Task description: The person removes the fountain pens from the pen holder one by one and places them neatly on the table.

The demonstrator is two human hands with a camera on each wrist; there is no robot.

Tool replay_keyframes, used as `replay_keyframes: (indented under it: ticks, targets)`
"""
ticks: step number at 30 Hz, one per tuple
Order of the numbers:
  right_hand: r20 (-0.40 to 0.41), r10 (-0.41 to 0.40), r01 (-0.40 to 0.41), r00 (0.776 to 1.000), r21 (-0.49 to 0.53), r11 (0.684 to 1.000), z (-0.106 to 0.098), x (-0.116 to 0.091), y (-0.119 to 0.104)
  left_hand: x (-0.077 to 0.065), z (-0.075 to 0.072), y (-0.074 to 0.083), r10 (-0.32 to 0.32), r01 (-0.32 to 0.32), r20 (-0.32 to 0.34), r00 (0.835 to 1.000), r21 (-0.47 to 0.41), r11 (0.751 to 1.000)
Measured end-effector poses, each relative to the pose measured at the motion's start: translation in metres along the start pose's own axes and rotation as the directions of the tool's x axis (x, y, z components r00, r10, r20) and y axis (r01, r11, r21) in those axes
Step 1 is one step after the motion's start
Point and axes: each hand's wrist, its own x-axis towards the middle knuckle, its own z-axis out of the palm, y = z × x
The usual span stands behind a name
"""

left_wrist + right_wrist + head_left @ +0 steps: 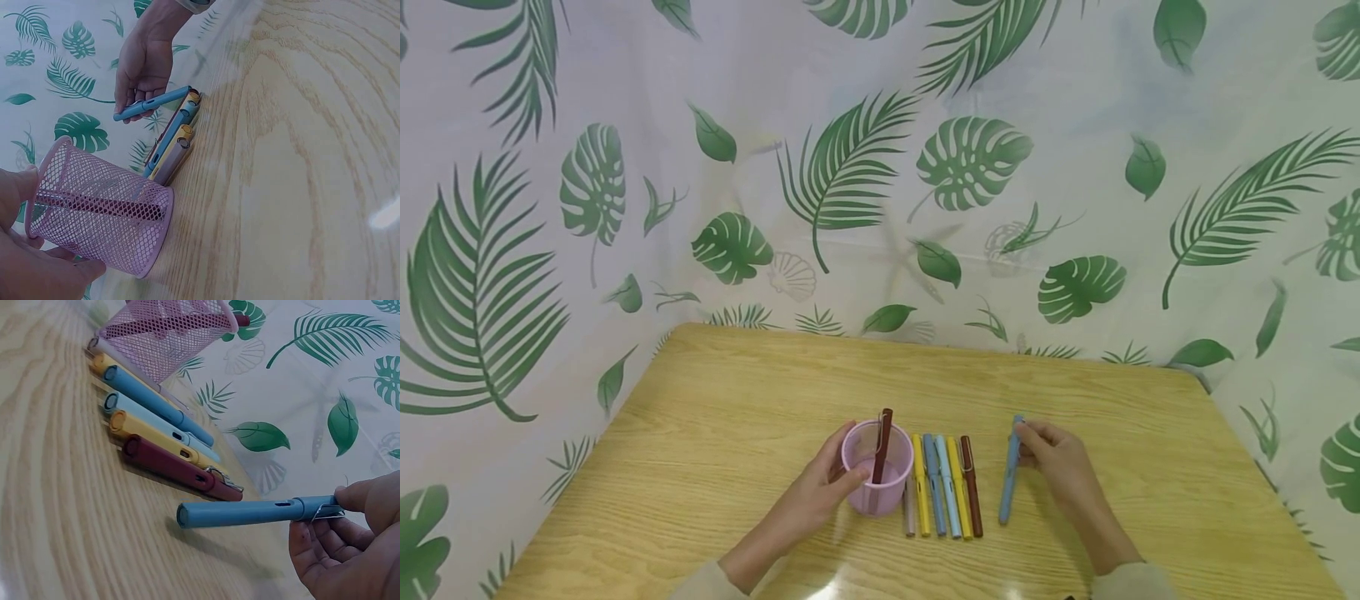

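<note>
My left hand (811, 492) grips a pink mesh pen holder (103, 209) round its side, thumb near the rim. One dark red pen (883, 442) with a metal clip leans inside the holder. At the right, my right hand (1063, 462) pinches a blue pen (250, 513) by its clip end, and the pen's shadow falls on the table below it. Between the hands lies a row of pens: a greyish one (910, 508), yellow ones (921, 492), a blue one (935, 487), a light blue one (949, 492) and a dark red one (175, 465) nearest my right hand.
The wood-grain table (737, 400) reaches back to a white leaf-print cloth (865, 275) that hangs behind it and along both sides. Bright glare (826, 587) shows near the table's front edge.
</note>
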Motion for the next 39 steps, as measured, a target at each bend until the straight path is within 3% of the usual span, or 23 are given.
replay_keyframes:
  ticks: [6,19,29,39]
  targets:
    - [0.023,0.013,-0.013,1.000,-0.006,1.000,0.009,-0.001,0.001,-0.001,0.000,0.001,-0.009,0.009,-0.004,1.000,0.000,1.000]
    - [-0.034,0.071,-0.074,0.997,-0.089,0.993,0.026,-0.003,0.002,-0.001,0.000,0.002,-0.010,0.010,-0.004,1.000,0.005,1.000]
    - [-0.126,0.014,-0.037,0.992,-0.176,0.984,0.037,0.004,0.009,0.000,0.001,0.000,-0.004,0.004,-0.008,1.000,0.007,1.000]
    - [-0.131,-0.031,-0.010,0.991,-0.303,0.953,0.044,0.005,0.008,-0.001,0.001,0.001,-0.014,0.014,-0.012,1.000,0.003,1.000]
